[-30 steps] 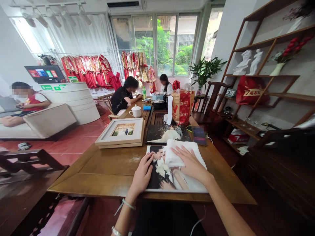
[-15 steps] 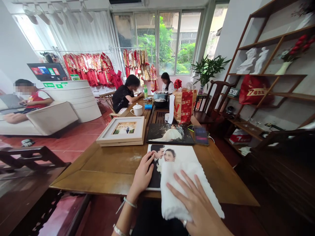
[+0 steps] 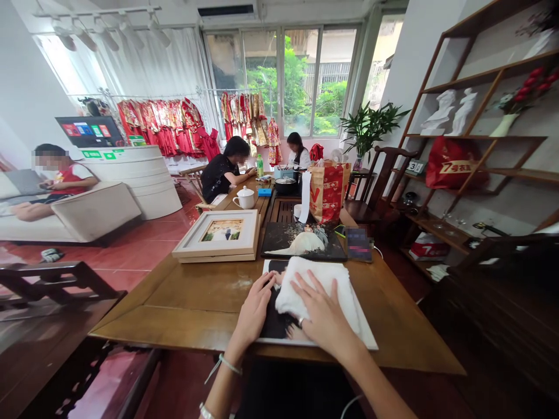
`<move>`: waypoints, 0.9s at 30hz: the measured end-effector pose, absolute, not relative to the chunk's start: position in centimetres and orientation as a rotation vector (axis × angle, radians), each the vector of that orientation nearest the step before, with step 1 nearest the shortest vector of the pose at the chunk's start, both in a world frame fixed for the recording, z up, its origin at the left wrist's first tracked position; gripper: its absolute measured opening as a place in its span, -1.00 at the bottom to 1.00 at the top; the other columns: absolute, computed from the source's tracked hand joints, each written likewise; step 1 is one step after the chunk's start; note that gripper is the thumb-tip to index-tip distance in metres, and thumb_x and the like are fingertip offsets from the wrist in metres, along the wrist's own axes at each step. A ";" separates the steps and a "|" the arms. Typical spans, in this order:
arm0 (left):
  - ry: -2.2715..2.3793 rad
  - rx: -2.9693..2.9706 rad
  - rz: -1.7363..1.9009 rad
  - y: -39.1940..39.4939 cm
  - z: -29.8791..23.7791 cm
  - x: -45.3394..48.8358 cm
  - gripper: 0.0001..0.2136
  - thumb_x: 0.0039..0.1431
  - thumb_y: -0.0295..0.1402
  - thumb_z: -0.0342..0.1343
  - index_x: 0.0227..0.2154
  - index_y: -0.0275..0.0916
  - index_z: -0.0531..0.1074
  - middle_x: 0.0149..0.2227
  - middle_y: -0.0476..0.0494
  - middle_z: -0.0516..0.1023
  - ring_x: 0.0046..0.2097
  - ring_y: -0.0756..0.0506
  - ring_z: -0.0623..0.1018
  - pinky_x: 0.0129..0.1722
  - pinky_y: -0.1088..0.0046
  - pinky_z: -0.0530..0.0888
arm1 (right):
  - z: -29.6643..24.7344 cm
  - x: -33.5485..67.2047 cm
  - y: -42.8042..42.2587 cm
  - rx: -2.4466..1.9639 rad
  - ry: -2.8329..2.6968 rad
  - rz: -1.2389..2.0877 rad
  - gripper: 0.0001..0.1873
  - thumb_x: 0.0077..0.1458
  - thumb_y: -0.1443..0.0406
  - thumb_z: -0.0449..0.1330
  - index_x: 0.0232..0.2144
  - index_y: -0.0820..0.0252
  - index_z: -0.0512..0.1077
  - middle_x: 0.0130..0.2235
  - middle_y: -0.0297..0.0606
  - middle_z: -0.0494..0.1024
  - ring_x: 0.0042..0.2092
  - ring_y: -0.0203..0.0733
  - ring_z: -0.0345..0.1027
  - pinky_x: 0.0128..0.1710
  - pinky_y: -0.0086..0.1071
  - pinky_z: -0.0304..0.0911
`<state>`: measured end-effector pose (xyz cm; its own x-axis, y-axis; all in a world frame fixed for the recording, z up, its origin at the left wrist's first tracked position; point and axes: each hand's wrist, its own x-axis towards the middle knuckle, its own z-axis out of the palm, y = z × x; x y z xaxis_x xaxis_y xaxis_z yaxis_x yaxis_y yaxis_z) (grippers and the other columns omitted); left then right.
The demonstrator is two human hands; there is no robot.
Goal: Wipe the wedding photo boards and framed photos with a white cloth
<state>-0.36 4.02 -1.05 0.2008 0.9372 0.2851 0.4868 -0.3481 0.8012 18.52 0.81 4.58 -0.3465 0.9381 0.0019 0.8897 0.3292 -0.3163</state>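
Note:
A large wedding photo print (image 3: 367, 334) lies flat on the wooden table (image 3: 192, 302) right before me. My right hand (image 3: 325, 317) presses flat, fingers spread, on a folded white cloth (image 3: 336, 282) that covers the upper middle of the print. My left hand (image 3: 253, 311) rests open on the print's left edge, fingers stretched out and holding it down. Most of the picture is hidden under the cloth and my hands.
Behind the print lie a dark photo panel (image 3: 301, 241), a framed photo (image 3: 218, 234) and a phone (image 3: 358, 244). Farther back stand a red paper bag (image 3: 328, 192) and a white teapot (image 3: 244, 198). Two people sit at the table's far end, another on a sofa (image 3: 94, 212). Shelves (image 3: 476, 139) line the right wall.
My right hand pulled the cloth down to the print's near edge, then pushed it back up over the faces. The left hand has stayed on the left edge.

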 end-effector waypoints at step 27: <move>1.371 2.171 1.040 4.2 -1.4 -0.4 -0.62 0.24 -0.39 -0.08 0.11 -0.16 0.32 0.22 -0.16 0.29 0.26 -0.17 0.23 0.25 0.13 0.19 | 6.0 19.1 8.1 -1.429 -2.369 0.674 -0.36 0.00 0.37 0.02 0.19 0.19 0.21 0.26 -0.12 0.17 0.31 -0.02 -0.13 0.23 0.17 -0.52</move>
<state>-0.39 4.23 -1.36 0.2544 0.8855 0.3888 0.6129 -0.4586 0.6434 19.14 8.09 5.96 -0.4642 0.8857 0.0085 0.7488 0.3975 -0.5304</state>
